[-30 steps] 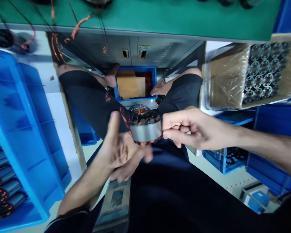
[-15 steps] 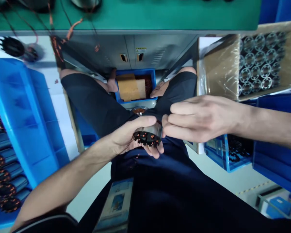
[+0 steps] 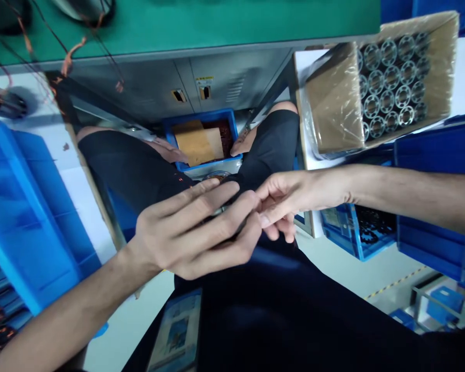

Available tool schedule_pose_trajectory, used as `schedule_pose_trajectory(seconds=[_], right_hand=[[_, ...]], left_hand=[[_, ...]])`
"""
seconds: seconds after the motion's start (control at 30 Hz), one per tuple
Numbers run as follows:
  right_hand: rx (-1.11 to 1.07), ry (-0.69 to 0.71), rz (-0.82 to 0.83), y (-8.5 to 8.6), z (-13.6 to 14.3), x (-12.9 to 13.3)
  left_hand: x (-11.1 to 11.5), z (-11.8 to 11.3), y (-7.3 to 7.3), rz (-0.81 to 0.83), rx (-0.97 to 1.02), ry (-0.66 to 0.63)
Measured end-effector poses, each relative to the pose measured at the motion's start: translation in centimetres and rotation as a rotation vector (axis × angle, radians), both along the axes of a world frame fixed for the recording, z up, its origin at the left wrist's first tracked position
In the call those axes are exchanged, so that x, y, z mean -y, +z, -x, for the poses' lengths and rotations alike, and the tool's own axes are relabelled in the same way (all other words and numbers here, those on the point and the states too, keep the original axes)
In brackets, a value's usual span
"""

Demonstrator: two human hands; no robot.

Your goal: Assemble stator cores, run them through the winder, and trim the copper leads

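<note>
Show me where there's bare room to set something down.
The green tabletop looks bare between the wired metal cylinders and its right end. A white strip, mostly bare, lies between the left blue bin and a wooden edge. Crowded: the cardboard box of metal rings, and the middle, where left hand and right hand meet.

Cool, moderate light leaves soft shadow across the grey cabinet and glints on the plastic wrap. The left hand looks slightly blurred; wide-angle distortion stretches the edges.
</note>
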State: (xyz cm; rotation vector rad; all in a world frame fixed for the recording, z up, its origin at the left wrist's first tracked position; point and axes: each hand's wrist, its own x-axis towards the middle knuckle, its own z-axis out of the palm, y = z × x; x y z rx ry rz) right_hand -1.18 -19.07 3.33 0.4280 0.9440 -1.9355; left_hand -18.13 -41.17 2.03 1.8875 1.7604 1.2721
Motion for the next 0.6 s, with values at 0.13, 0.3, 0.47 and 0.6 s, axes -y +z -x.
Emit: schedule_pose_trajectory(seconds=[0.13,0.3,0.47,0.6], right_hand=[[-0.529,-0.033,-0.452,0.5,-0.1,0.7],[-1.697,0.251,-1.295,2.9,1.5,-0.6],[-1.547,0.153,-1.343,4.8,2.5,-3.7],[-1.270,-0.012,-1.617,6.0,6.1,-6.7]], left_hand=[[0.5,0.5,-0.3,-0.068,-0.243,-0.027],[2.4,1.2,-1.5,0.717,0.828,-0.183],[6.2,0.2,-4.7,0.709,1.621,-0.016],[7.7,-2.0,-8.2,0.480,2.022,0.392]])
